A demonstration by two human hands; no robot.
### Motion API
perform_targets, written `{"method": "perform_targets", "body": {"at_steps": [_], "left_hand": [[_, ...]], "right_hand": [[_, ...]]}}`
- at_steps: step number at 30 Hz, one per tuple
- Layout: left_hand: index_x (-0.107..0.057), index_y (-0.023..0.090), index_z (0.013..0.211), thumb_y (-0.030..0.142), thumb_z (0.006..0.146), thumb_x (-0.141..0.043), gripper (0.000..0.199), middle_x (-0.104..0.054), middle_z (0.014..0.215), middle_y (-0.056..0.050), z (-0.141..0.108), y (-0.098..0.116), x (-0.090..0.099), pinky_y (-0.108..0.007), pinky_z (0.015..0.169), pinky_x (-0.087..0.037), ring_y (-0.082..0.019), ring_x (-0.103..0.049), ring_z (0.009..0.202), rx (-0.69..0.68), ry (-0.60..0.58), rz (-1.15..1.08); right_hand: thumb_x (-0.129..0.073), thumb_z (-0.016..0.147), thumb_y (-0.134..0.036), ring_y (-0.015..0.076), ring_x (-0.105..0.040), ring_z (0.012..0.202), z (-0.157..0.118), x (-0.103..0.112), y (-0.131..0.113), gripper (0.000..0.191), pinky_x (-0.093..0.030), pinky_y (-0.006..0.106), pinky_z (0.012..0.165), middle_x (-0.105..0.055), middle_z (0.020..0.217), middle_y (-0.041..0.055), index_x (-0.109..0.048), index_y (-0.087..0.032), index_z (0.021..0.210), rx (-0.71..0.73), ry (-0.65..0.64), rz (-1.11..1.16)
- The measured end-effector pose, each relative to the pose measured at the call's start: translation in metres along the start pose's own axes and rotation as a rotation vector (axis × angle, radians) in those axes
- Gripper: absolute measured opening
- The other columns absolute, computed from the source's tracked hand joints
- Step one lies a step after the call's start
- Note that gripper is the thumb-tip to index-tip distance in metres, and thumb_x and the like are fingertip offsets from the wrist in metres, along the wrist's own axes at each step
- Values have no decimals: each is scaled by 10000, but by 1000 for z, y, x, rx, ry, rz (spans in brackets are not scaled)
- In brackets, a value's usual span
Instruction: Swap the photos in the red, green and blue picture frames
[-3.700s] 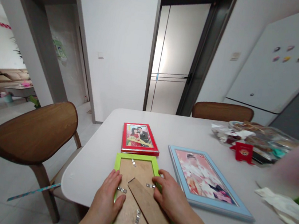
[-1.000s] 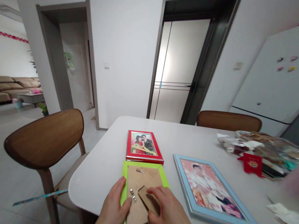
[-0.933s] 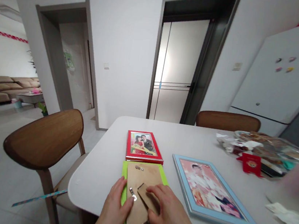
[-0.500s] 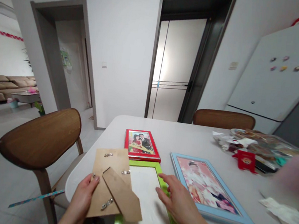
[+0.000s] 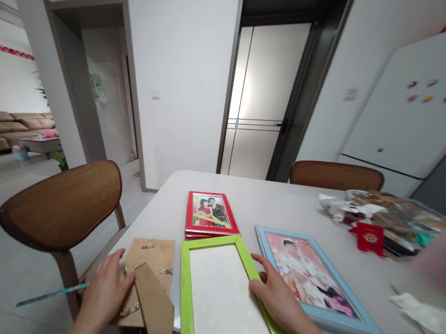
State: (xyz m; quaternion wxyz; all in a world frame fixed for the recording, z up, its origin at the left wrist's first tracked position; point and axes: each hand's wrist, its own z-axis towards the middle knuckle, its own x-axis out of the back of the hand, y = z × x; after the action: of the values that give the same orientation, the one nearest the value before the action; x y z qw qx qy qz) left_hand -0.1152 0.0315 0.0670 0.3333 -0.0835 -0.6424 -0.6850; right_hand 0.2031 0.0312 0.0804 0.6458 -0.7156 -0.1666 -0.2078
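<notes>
A brown picture-frame backing board (image 5: 153, 256) with metal clips and a fold-out stand lies at the table's left edge. My left hand (image 5: 106, 286) rests at its left side, fingers apart and the thumb over the board. To its right is a green picture frame (image 5: 183, 288) with a white sheet inside, its far end tilted up a little. My right hand (image 5: 277, 300) grips the frame's right side between thumb and fingers. Just beyond it lies a red picture frame (image 5: 189, 214) with a photo of a couple.
A light blue picture frame (image 5: 349, 329) with a photo lies right of my right hand. Clutter in clear plastic (image 5: 401, 212), a red packet (image 5: 370, 238) and crumpled white paper (image 5: 420, 319) occupy the table's right side. A wooden chair (image 5: 66, 204) stands at the left.
The backing board has moved down and left, off the green frame and onto the table edge. My left hand has loosened from it. My right hand has taken hold of the green frame, which is turned slightly.
</notes>
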Motion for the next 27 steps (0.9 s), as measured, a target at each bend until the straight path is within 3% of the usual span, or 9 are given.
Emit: {"method": "perform_targets", "body": {"at_steps": [3, 7, 10, 13, 15, 18, 20, 24, 27], "left_hand": [[-449, 102, 1109, 276, 693, -495, 453, -491, 1147, -153, -34, 29, -32, -441, 939, -309, -282, -423, 1100, -290, -69, 51], [-334, 163, 1239, 339, 655, -603, 666, -342, 1312, -138, -84, 69, -86, -406, 966, -308, -286, -316, 1191, -808, -389, 57], [-327, 113, 1235, 247, 643, -567, 653, -391, 1264, -178, -97, 90, -107, -442, 906, -372, -319, -382, 1132, -986, -367, 68], [-357, 85, 1185, 118, 614, -466, 583, -542, 1064, -174, -91, 99, -98, -404, 784, -467, -280, -520, 956, -1069, -254, 34], [-351, 118, 1171, 78, 643, -414, 533, -569, 990, -138, -82, 98, -81, -350, 736, -493, -227, -556, 883, -985, -136, 13], [-364, 146, 1145, 107, 707, -403, 442, -563, 1012, -117, -68, 81, -52, -335, 740, -492, -206, -560, 901, -672, 52, 59], [-392, 137, 1117, 169, 711, -425, 409, -552, 1064, -121, -60, 61, -37, -375, 796, -466, -231, -539, 967, -504, 107, 101], [-401, 137, 1112, 227, 715, -424, 407, -563, 1086, -102, -52, 19, -22, -375, 820, -454, -229, -543, 989, -269, -24, 139], [-404, 147, 1124, 247, 737, -414, 401, -557, 1107, -102, -53, 0, -19, -377, 818, -453, -225, -540, 999, -268, -92, 259]], "right_hand": [[-372, 654, -221, 129, -527, 448, -12, 4, -11, 671, -386, 227, 438, -513, 557, -46, -173, -208, 1294, -154, -132, 431], [-455, 633, -223, 118, -530, 456, -25, 6, -29, 774, -414, 237, 477, -567, 612, -44, -94, -240, 1318, -151, -160, 585], [-514, 649, -283, 113, -532, 492, -28, 7, -36, 776, -428, 249, 526, -594, 685, -21, -127, -211, 1318, -71, -140, 549], [-507, 667, -327, 117, -524, 482, -23, 10, -33, 764, -411, 240, 496, -585, 653, -15, -147, -159, 1319, -23, -105, 416], [-482, 674, -311, 128, -533, 490, -16, 11, -25, 744, -396, 233, 475, -579, 631, -14, -158, -131, 1319, -7, -66, 269], [-449, 670, -273, 150, -559, 550, -3, 12, -8, 677, -407, 247, 523, -586, 653, 7, -249, -99, 1293, 37, 40, -30], [-435, 663, -252, 178, -577, 629, 4, 11, 3, 624, -420, 271, 598, -606, 708, 43, -334, -75, 1253, 84, 105, -229], [-437, 662, -212, 216, -580, 814, 11, 5, 18, 510, -414, 295, 724, -625, 879, 102, -466, -101, 1159, 189, 155, -456], [-437, 680, -189, 223, -557, 886, 13, -1, 25, 440, -401, 306, 781, -604, 957, 130, -508, -95, 1104, 267, 153, -555]]}}
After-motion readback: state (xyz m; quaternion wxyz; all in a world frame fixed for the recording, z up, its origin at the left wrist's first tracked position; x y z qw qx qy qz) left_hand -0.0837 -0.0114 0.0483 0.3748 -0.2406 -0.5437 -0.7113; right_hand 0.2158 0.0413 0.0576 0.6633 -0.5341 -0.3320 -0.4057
